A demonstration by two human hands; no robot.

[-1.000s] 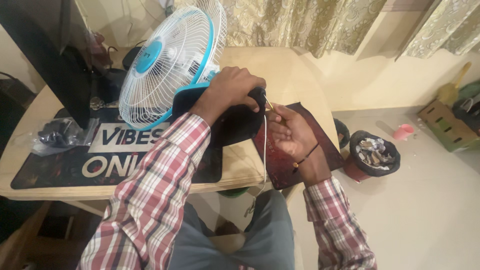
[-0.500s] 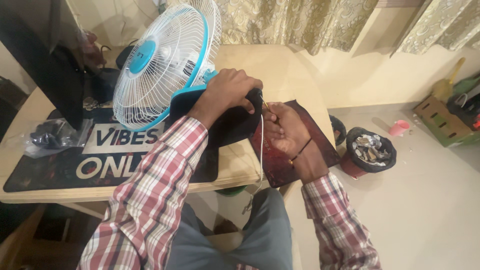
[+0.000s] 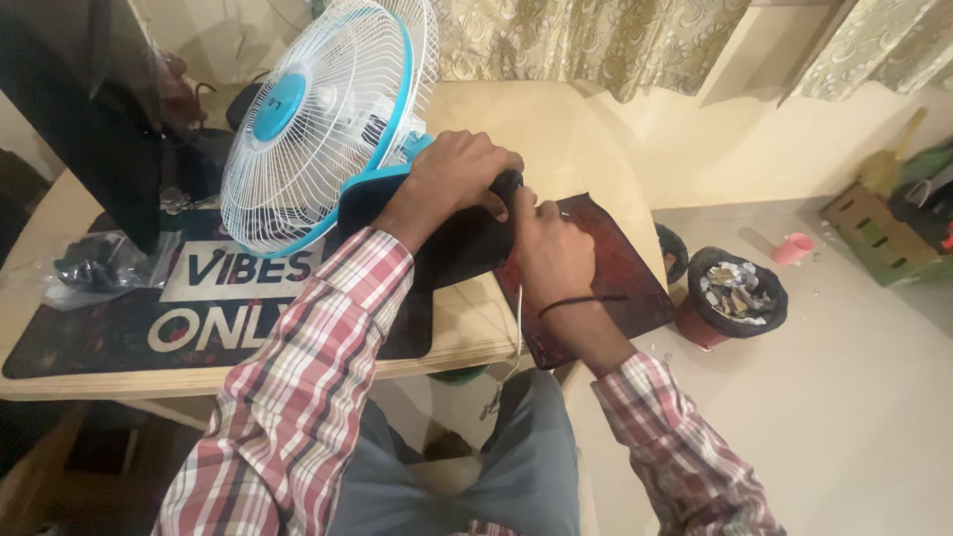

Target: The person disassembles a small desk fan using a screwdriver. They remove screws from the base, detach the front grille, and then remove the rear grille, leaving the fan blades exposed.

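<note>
A table fan (image 3: 318, 129) with a white grille, blue hub and blue trim stands tilted on a wooden desk (image 3: 566, 129). My left hand (image 3: 462, 179) grips the top of the fan's black base (image 3: 462, 253) from above. My right hand (image 3: 551, 248) is knuckles-up right beside it, its fingers closed at the base's right edge. A thin white cord (image 3: 518, 318) hangs from under that hand, over the desk's front edge. A black band circles my right wrist. What the fingertips pinch is hidden.
A black desk mat with white lettering (image 3: 99, 337) lies left of the fan, a dark red mat (image 3: 620, 273) under my right hand. A dark monitor (image 3: 89, 109) and a plastic bag (image 3: 99, 263) stand far left. On the floor right: a scrap-filled bin (image 3: 735, 293), pink cup (image 3: 794, 248), cardboard box (image 3: 874, 228).
My right hand has turned from palm-up to knuckles-up and closed in against the fan's base. My left hand keeps its grip. The view has shifted slightly.
</note>
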